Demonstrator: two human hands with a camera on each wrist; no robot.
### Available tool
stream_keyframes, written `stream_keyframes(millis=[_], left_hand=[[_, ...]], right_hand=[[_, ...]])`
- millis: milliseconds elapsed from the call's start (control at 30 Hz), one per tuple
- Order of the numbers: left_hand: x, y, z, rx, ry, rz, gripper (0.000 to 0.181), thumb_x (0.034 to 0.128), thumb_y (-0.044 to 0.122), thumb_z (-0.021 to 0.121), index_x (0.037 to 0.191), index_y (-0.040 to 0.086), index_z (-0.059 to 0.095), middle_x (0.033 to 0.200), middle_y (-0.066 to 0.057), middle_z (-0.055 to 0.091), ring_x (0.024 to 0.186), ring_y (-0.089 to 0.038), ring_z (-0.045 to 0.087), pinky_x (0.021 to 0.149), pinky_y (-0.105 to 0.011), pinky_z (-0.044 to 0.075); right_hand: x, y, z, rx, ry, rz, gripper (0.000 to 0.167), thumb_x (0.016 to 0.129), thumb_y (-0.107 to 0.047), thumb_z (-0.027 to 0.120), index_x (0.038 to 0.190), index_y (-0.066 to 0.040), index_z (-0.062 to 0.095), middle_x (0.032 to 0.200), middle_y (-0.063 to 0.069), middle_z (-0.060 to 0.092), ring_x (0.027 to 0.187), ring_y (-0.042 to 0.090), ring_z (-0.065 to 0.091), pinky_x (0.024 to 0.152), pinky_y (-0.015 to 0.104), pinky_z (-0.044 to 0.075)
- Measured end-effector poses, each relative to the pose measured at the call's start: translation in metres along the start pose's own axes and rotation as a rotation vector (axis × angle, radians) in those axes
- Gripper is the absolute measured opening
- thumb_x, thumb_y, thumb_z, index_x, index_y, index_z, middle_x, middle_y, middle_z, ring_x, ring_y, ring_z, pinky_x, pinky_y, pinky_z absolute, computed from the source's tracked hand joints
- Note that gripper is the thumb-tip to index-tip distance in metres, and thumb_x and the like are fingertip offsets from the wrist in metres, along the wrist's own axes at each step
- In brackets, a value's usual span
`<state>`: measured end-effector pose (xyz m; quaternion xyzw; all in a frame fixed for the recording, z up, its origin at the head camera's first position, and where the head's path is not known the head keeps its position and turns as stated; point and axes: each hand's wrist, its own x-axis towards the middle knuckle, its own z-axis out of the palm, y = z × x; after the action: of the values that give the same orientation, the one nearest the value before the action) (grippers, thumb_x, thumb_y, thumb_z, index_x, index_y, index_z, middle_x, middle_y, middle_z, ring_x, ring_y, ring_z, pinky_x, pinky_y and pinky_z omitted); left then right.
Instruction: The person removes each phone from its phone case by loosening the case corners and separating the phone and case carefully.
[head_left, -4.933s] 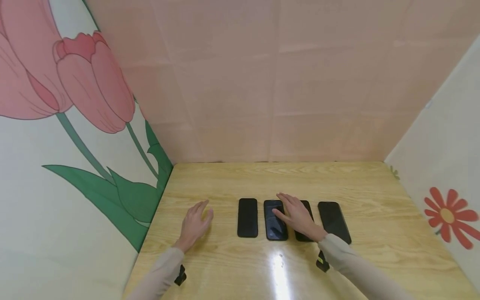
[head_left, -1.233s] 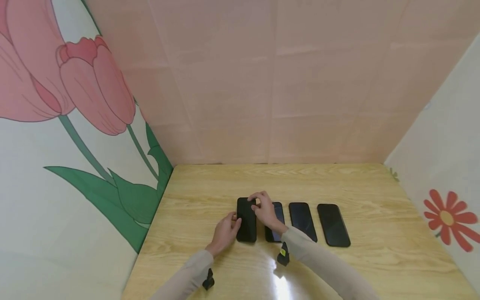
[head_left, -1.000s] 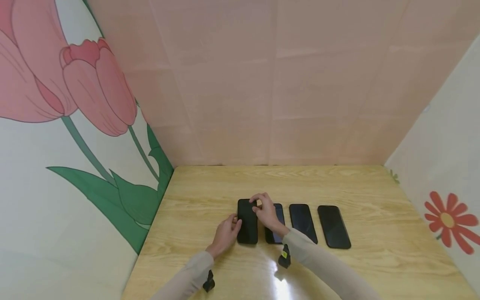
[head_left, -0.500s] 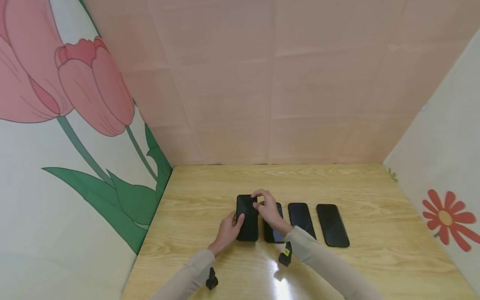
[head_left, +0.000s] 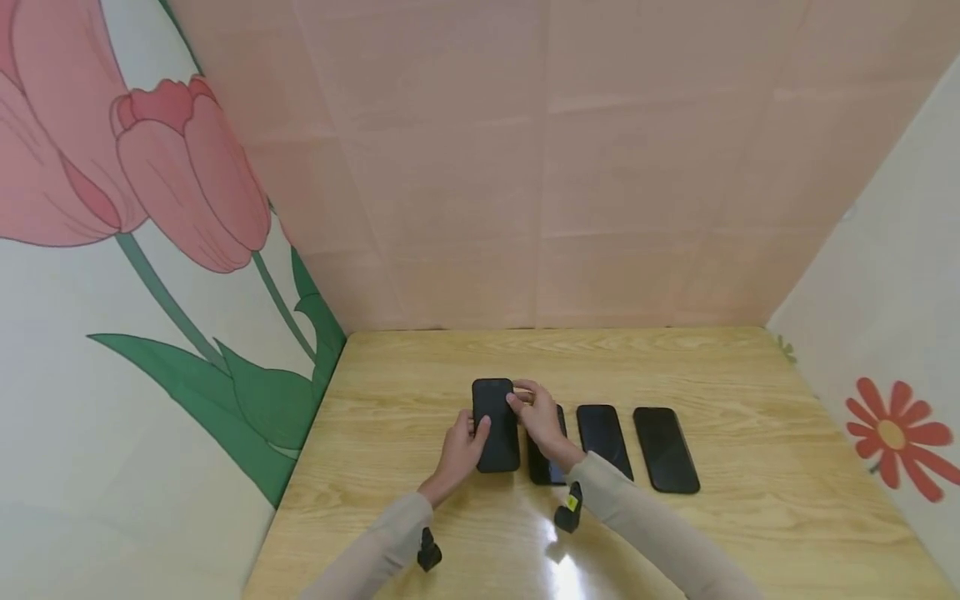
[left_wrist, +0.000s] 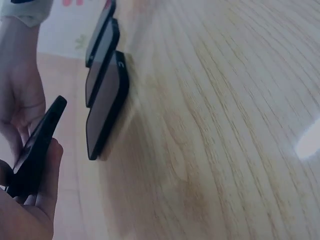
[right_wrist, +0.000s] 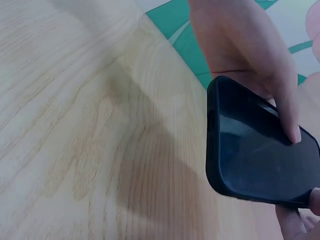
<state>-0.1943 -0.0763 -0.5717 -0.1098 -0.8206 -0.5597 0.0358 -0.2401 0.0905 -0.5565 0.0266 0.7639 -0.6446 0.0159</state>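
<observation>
A black smartphone (head_left: 495,433) is lifted off the wooden table, its dark screen toward me. My left hand (head_left: 459,450) grips its left edge, thumb over the screen and fingers behind. At the upper right corner my right hand (head_left: 542,421) pinches the phone between thumb and fingers. The right wrist view shows the phone (right_wrist: 265,150) with the left thumb across its glass. From the left wrist it appears side-on, the phone (left_wrist: 37,150) held clear of the tabletop. Under my right hand lies a second smartphone (head_left: 543,467), partly hidden.
Two more dark smartphones lie to the right on the table (head_left: 405,375): a middle phone (head_left: 604,437) and a far right phone (head_left: 666,450). A pink cloth wall (head_left: 540,167) stands behind, with a tulip-printed panel (head_left: 187,400) at left and a flower-printed panel (head_left: 885,333) at right.
Both hands have come to the leftmost phone, which lay flat on the table. It has been raised and tilted up, and the right hand now pinches its corner.
</observation>
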Motion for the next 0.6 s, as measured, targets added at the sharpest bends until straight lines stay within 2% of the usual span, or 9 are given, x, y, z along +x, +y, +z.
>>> stream_keyframes(millis=[200, 267, 367, 467, 600], left_hand=[[0.0, 0.006, 0.0, -0.014, -0.006, 0.044, 0.029, 0.1057, 0.022, 0.05, 0.115, -0.005, 0.052, 0.096, -0.02, 0.071, 0.086, -0.029, 0.07, 0.067, -0.03, 0.056], [-0.001, 0.007, 0.0, -0.002, -0.018, 0.066, 0.028, 0.1055, 0.022, 0.05, 0.116, -0.004, 0.052, 0.097, -0.019, 0.071, 0.087, -0.028, 0.07, 0.068, -0.03, 0.057], [-0.002, 0.008, 0.002, 0.023, -0.044, 0.094, 0.027, 0.1053, 0.021, 0.051, 0.118, -0.002, 0.052, 0.099, -0.019, 0.071, 0.087, -0.028, 0.071, 0.068, -0.029, 0.057], [-0.004, 0.01, 0.005, 0.058, -0.053, 0.119, 0.025, 0.1048, 0.019, 0.052, 0.12, -0.001, 0.051, 0.1, -0.018, 0.071, 0.087, -0.026, 0.071, 0.067, -0.027, 0.057], [-0.005, 0.014, 0.011, 0.142, -0.027, 0.185, 0.023, 0.1037, 0.014, 0.053, 0.121, -0.001, 0.05, 0.101, -0.017, 0.07, 0.086, -0.022, 0.07, 0.067, -0.026, 0.056]], right_hand=[[0.003, 0.001, 0.002, 0.02, -0.006, 0.0, 0.033, 0.102, -0.016, 0.057, 0.128, 0.004, 0.062, 0.113, 0.02, 0.066, 0.101, 0.03, 0.062, 0.076, 0.039, 0.055], [0.003, 0.002, 0.003, 0.052, 0.004, 0.005, 0.03, 0.103, -0.017, 0.054, 0.123, 0.004, 0.063, 0.108, 0.017, 0.066, 0.095, 0.026, 0.061, 0.073, 0.036, 0.054], [0.002, 0.003, 0.004, 0.077, 0.011, 0.008, 0.028, 0.106, -0.018, 0.048, 0.101, 0.006, 0.061, 0.087, 0.01, 0.058, 0.077, 0.02, 0.054, 0.064, 0.031, 0.047], [0.001, 0.004, 0.006, 0.066, 0.024, 0.016, 0.034, 0.108, -0.018, 0.042, 0.08, -0.001, 0.05, 0.07, 0.004, 0.044, 0.062, 0.017, 0.043, 0.057, 0.029, 0.039], [0.001, 0.004, 0.008, 0.033, 0.095, 0.027, 0.036, 0.108, -0.014, 0.038, 0.072, -0.008, 0.041, 0.065, 0.003, 0.037, 0.058, 0.018, 0.038, 0.056, 0.03, 0.034]])
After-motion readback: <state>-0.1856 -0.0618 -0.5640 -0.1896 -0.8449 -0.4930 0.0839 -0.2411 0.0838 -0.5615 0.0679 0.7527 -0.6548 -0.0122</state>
